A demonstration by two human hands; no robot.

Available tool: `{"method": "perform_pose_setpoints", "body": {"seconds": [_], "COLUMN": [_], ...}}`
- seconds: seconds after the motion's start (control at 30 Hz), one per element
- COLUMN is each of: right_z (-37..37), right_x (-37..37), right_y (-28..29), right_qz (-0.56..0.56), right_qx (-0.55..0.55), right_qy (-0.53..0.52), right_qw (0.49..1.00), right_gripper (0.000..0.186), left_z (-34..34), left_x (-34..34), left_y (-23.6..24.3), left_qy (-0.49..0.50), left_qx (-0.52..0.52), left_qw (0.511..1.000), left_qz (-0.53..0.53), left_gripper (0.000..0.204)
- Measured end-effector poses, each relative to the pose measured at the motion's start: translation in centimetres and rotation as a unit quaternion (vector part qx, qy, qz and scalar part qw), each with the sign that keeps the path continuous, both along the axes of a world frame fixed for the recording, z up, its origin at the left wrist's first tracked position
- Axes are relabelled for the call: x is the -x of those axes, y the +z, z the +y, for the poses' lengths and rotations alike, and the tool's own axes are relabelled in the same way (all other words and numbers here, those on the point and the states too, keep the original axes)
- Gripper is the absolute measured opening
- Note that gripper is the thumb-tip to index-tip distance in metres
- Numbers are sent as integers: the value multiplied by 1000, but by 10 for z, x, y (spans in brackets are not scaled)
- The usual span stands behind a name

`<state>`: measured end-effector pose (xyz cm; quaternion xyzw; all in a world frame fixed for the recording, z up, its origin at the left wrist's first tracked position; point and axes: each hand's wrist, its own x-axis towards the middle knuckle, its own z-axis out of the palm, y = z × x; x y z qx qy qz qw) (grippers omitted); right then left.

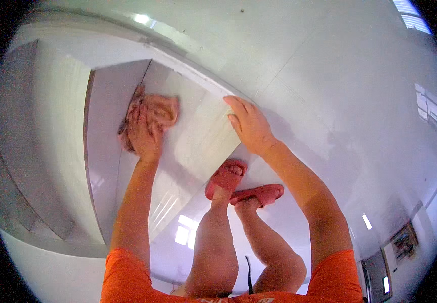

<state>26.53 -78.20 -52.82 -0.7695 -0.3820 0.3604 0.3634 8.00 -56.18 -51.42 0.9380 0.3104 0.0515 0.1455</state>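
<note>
My left hand (144, 132) presses a pinkish-orange cloth (160, 109) flat against a glossy white panel (198, 139) that leans in front of me. The cloth bunches above and to the left of my fingers. My right hand (249, 123) rests on the panel's upper right edge, fingers curled over it. Below, my legs and two red sandals (227, 177) stand on the shiny white floor (329, 91). Orange sleeves cover both my upper arms.
A grey and white stepped wall or cabinet side (41, 131) rises at the left, next to the panel. The glossy floor reflects ceiling lights and windows. A framed picture (404, 241) and a dark screen (377, 278) show at the lower right.
</note>
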Motion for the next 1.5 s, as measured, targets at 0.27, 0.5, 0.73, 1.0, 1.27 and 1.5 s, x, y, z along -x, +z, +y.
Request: {"method": "perform_pose_setpoints", "body": {"seconds": [0.27, 0.5, 0.73, 1.0, 1.27, 1.5], "right_z": [-4, -42, -48, -55, -38, -16], "right_x": [13, 50, 74, 59, -86, -141], "right_y": [24, 13, 17, 39, 38, 3], "right_qz": [-228, -294, -260, -251, -193, -210], "right_qx": [-36, 16, 11, 17, -37, -94], "right_qy": [-32, 131, 150, 126, 196, 274], "right_qw": [972, 947, 954, 960, 961, 934], "right_gripper": [48, 52, 48, 48, 61, 51], "left_z": [-67, -173, -193, -202, -193, -196], "left_x": [-77, -39, -17, -34, -165, -210], "left_y": [-8, -8, -10, -2, -7, -43], "left_qy": [-18, 31, 58, 59, 103, 204], "left_qx": [-64, -6, 17, 63, 95, 61], "left_qw": [998, 999, 998, 988, 985, 972], "left_qz": [18, 22, 6, -127, -96, -96], "left_gripper": [51, 53, 51, 48, 48, 48]}}
